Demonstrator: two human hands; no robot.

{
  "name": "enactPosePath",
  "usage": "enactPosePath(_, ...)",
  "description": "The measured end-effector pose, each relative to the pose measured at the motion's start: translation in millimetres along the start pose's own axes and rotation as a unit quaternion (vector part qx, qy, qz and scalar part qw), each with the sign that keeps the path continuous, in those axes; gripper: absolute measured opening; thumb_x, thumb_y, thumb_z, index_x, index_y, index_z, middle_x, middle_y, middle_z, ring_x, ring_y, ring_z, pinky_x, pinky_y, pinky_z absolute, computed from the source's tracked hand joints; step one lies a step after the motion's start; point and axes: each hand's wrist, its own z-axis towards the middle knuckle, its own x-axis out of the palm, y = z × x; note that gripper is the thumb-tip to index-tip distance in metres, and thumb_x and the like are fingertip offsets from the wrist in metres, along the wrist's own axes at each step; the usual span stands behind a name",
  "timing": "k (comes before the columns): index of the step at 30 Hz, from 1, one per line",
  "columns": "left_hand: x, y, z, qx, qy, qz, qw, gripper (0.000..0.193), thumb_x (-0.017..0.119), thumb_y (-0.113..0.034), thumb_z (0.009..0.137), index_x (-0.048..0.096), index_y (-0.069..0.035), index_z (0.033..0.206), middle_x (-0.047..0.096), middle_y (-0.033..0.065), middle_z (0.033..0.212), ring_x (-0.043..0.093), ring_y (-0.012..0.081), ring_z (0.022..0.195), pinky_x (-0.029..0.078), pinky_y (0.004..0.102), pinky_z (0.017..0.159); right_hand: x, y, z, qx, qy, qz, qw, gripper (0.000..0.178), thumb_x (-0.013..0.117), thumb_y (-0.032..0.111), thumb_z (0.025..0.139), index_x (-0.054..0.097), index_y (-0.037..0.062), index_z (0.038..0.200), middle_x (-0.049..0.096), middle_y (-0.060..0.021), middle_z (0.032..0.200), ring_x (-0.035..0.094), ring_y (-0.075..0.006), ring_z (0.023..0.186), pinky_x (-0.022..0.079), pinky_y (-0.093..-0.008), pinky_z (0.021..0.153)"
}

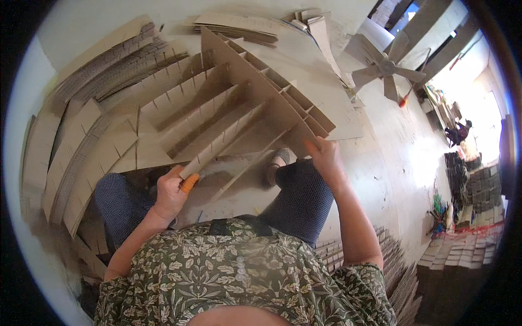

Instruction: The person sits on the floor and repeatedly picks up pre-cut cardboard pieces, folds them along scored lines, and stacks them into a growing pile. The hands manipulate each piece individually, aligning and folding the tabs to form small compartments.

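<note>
A partly joined cardboard divider grid (255, 81) spreads out in front of my knees. Several slotted strips run toward my left from its long cross strip. My left hand (173, 190) is closed round the near end of one slotted cardboard strip (220, 142), whose far end meets the cross strip. An orange cover wraps one of its fingers. At the grid's right end, my right hand (326, 158) pinches the cross strip's corner, with a bit of orange showing at the fingertips. Another thin strip slants down between my hands.
Stacks of slotted cardboard strips (81, 146) lie to my left, with flat sheets (239, 27) behind the grid. A fan (386, 68) stands at the far right. More cardboard piles (462, 244) fill the right side, and a person (461, 132) is farther off there.
</note>
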Motion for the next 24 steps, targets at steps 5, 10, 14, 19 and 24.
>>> enactPosePath(5, -22, 8, -9, -0.030, -0.039, -0.088, 0.995, 0.033, 0.054, -0.025, 0.096, 0.064, 0.005, 0.104, 0.061, 0.0117, 0.083, 0.056, 0.0139, 0.063, 0.045, 0.0276, 0.057, -32, 52, 7, -0.092, -0.092, -0.032, 0.991, 0.042, 0.066, 0.022, 0.084, 0.056, 0.0044, 0.120, 0.065, -0.0193, 0.100, 0.062, -0.0362, 0.093, 0.049, -0.0440, 0.080)
enactPosePath(10, -24, 26, -9, -0.133, -0.125, -0.177, 0.967, 0.028, 0.050, -0.021, 0.098, 0.066, 0.002, 0.103, 0.063, 0.0054, 0.083, 0.054, 0.0097, 0.062, 0.045, 0.0238, 0.057, -11, 91, 74, -0.275, -0.135, -0.027, 0.952, 0.051, 0.062, 0.014, 0.084, 0.047, 0.0023, 0.130, 0.060, -0.0208, 0.110, 0.054, -0.0403, 0.105, 0.046, -0.0460, 0.087)
enactPosePath(14, -24, 48, -11, -0.132, -0.099, -0.147, 0.975, 0.030, 0.050, -0.022, 0.098, 0.066, 0.002, 0.103, 0.064, 0.0055, 0.080, 0.056, 0.0101, 0.060, 0.046, 0.0246, 0.054, 32, 95, 125, -0.260, -0.071, -0.040, 0.962, 0.045, 0.055, 0.007, 0.084, 0.048, 0.0035, 0.128, 0.062, -0.0206, 0.102, 0.057, -0.0410, 0.098, 0.047, -0.0473, 0.085)
enactPosePath(19, -25, 51, -11, -0.164, -0.086, -0.155, 0.970, 0.024, 0.053, -0.016, 0.096, 0.068, 0.002, 0.100, 0.064, 0.0053, 0.080, 0.056, 0.0099, 0.060, 0.046, 0.0252, 0.053, 35, 90, 136, -0.288, 0.021, -0.066, 0.955, 0.046, 0.047, 0.000, 0.081, 0.050, 0.0062, 0.127, 0.064, -0.0212, 0.092, 0.059, -0.0389, 0.091, 0.048, -0.0476, 0.081)
enactPosePath(24, -28, 33, -11, -0.203, -0.085, -0.165, 0.961, 0.018, 0.055, -0.008, 0.093, 0.068, -0.001, 0.102, 0.065, 0.0060, 0.082, 0.057, 0.0109, 0.064, 0.047, 0.0239, 0.057, 50, 92, 138, -0.276, 0.084, -0.168, 0.942, 0.047, 0.049, -0.001, 0.079, 0.052, 0.0077, 0.125, 0.064, -0.0217, 0.093, 0.061, -0.0393, 0.088, 0.049, -0.0483, 0.078)
